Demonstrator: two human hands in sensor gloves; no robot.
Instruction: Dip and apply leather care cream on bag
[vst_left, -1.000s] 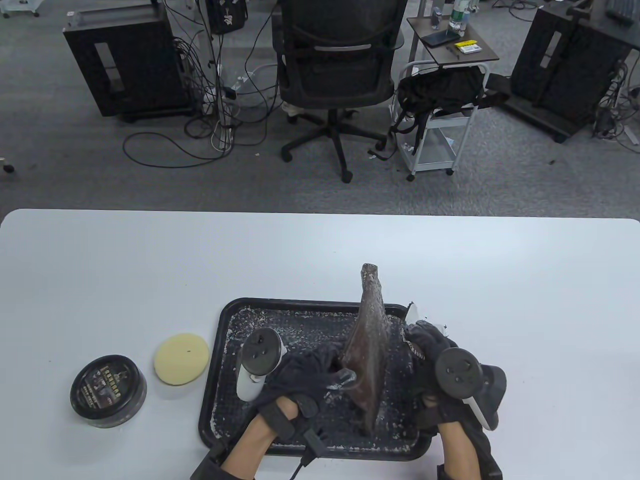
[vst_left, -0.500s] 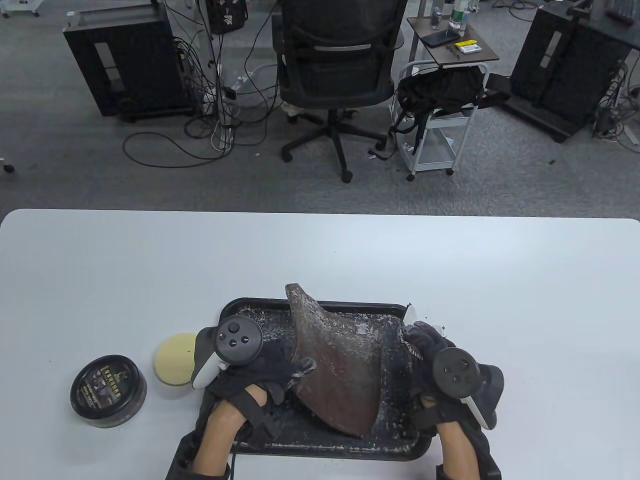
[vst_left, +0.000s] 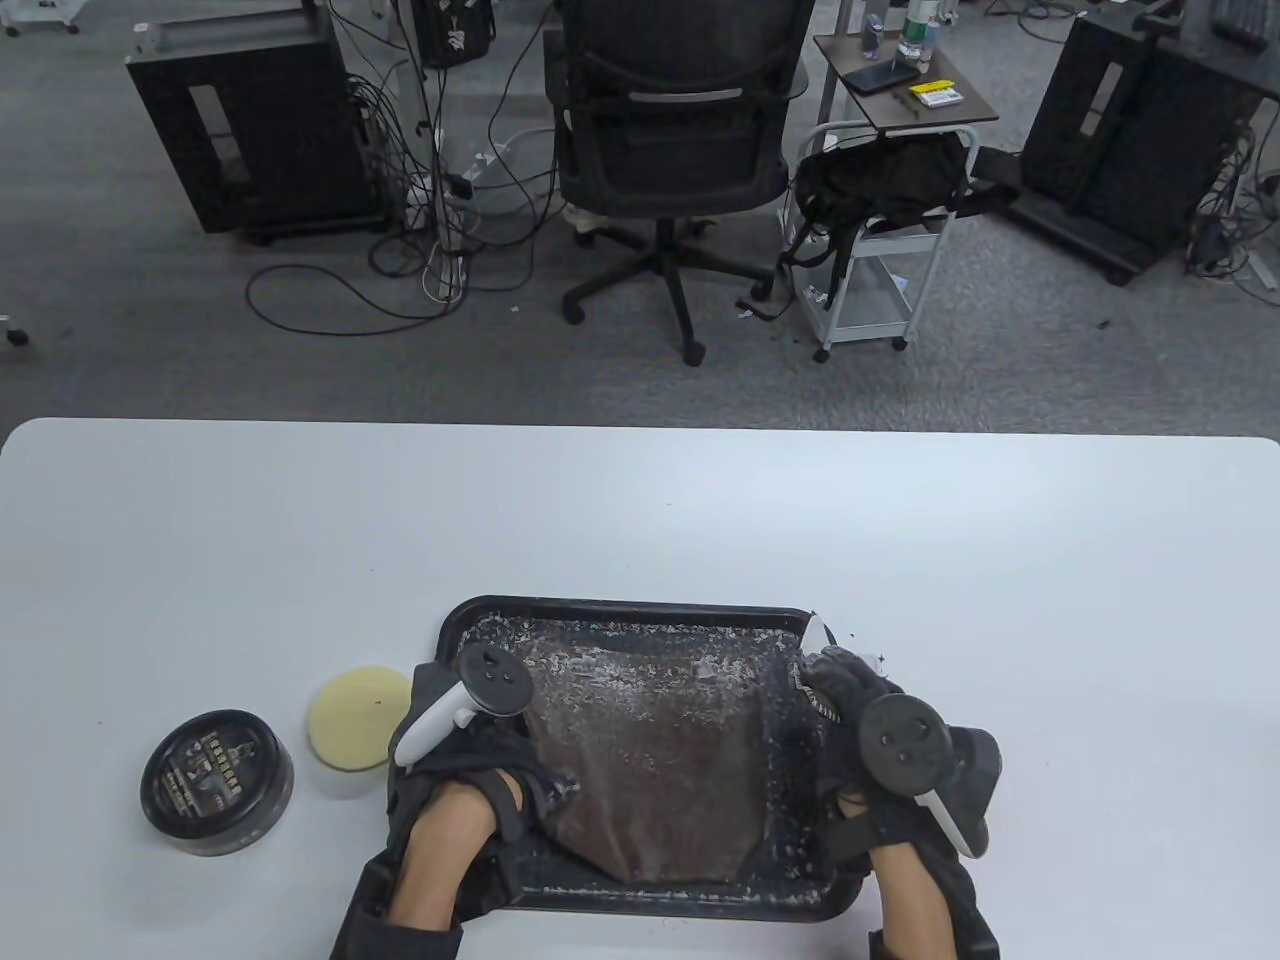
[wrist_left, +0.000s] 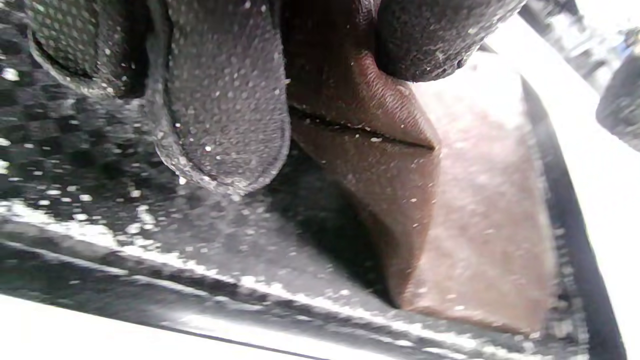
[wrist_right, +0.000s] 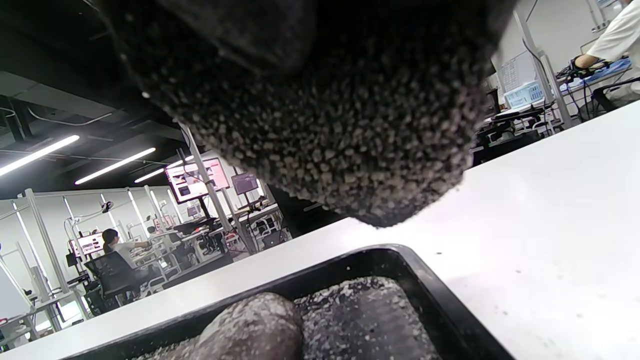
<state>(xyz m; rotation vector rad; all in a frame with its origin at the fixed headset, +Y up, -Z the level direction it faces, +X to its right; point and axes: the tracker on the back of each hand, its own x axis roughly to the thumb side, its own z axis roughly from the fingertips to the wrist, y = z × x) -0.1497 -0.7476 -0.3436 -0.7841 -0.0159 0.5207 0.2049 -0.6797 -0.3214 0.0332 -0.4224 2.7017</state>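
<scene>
The left hand's gloved fingertips (wrist_left: 225, 125) pinch a fold of the brown leather bag (wrist_left: 450, 210): in the left wrist view one broad finger lies on the near side of the raised crease and another presses down on it from the far side, the leather bunched between them. Out from that pinch the bag spreads flat, speckled with pale flecks, over the floor of the black tray (vst_left: 620, 608). In the table view the left hand (vst_left: 480, 770) sits at the bag's left edge (vst_left: 650, 760), its tracker tilted up beside it, wrist over the tray's near left corner.

The right hand (vst_left: 880, 740) rests at the tray's right rim, apart from the bag. In the right wrist view a dark, gritty mass of glove fills the top, and one rounded fingertip (wrist_right: 250, 325) lies low inside the tray; whether those fingers are spread or curled I cannot tell, and something white and thin beside them at the rim may be pinched, though the view is too poor to be sure.

Left of the left hand, just outside the tray on the white table (vst_left: 300, 520), lies a round yellow sponge pad (vst_left: 352, 718). Further left stands the closed black tin of leather care cream (vst_left: 216, 782), well apart from both hands
</scene>
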